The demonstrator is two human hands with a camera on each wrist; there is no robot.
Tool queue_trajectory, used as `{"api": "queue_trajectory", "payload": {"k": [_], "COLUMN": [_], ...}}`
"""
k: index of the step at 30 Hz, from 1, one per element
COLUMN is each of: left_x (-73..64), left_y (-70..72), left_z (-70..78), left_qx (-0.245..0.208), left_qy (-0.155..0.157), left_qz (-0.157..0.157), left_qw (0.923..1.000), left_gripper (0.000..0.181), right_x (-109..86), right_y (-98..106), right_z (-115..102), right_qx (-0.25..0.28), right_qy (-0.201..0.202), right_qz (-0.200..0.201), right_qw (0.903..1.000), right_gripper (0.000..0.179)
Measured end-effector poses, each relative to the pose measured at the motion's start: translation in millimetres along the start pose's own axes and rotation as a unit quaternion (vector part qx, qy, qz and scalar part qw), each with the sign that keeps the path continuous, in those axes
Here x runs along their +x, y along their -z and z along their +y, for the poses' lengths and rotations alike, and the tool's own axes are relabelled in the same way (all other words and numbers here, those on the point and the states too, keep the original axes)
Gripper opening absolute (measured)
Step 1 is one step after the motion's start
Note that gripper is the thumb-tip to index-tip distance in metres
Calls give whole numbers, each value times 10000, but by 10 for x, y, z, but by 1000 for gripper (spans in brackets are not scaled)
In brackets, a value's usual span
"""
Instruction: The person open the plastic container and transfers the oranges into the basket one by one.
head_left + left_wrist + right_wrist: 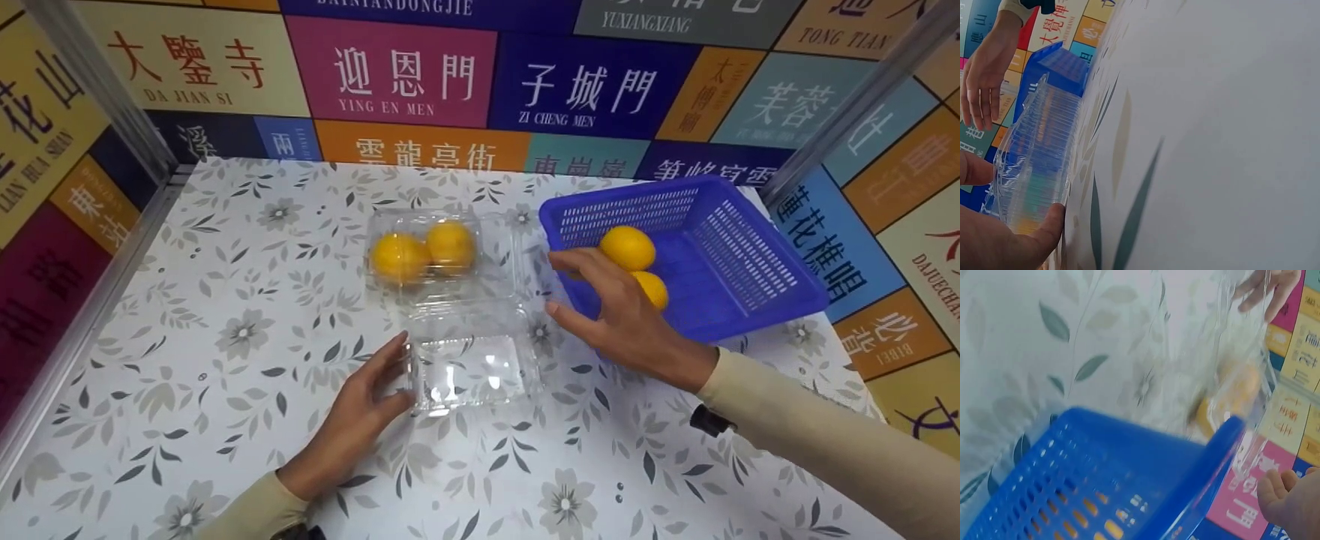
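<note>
My left hand [358, 412] rests its fingers and thumb against the left side of an empty, clear plastic box part [472, 371]. In the left wrist view, its thumb and a finger touch the box's ribbed wall [1044, 146]. Behind it, a clear plastic box [379, 289] contains two round orange-yellow fruits [400, 257]. Whether the clear parts join is hard to tell. My right hand [626, 315] hovers over the left rim of a blue-purple basket [814, 289], fingers apart, holding nothing. Two similar fruits [628, 247] lie in the basket, one partly behind that hand.
A white tablecloth [247, 330] with grey flowers and leaves covers the table. Printed panels [390, 75] with coloured blocks stand behind and at both sides, with metal posts [112, 90] at the corners. Dark bands [711, 420] are on both wrists.
</note>
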State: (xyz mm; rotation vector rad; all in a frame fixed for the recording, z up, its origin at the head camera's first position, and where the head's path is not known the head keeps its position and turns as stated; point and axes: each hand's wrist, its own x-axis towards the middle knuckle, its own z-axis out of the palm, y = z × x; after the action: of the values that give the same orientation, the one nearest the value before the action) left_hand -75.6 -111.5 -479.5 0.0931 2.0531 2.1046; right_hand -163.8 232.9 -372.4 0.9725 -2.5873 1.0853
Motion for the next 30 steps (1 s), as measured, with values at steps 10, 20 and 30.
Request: {"api": "queue_trajectory", "payload": {"k": [10, 20, 30], "left_x": [5, 7, 7], "left_y": [-11, -13, -7], "left_z": [10, 4, 6], "left_qx": [52, 154, 200], "left_qy": [85, 35, 35], "left_qz": [11, 64, 36], "left_qw": [9999, 9999, 9998], "left_gripper": [83, 84, 83], "right_x": [-141, -279, -392], "right_y": [-170, -296, -391], "right_z": [-123, -200, -179], "right_qx": [400, 479, 117], "right_qy": [425, 347, 285], "right_qz": [-102, -428, -555], "right_qw": [9982, 9973, 9980], "right_gripper": [52, 57, 60]}}
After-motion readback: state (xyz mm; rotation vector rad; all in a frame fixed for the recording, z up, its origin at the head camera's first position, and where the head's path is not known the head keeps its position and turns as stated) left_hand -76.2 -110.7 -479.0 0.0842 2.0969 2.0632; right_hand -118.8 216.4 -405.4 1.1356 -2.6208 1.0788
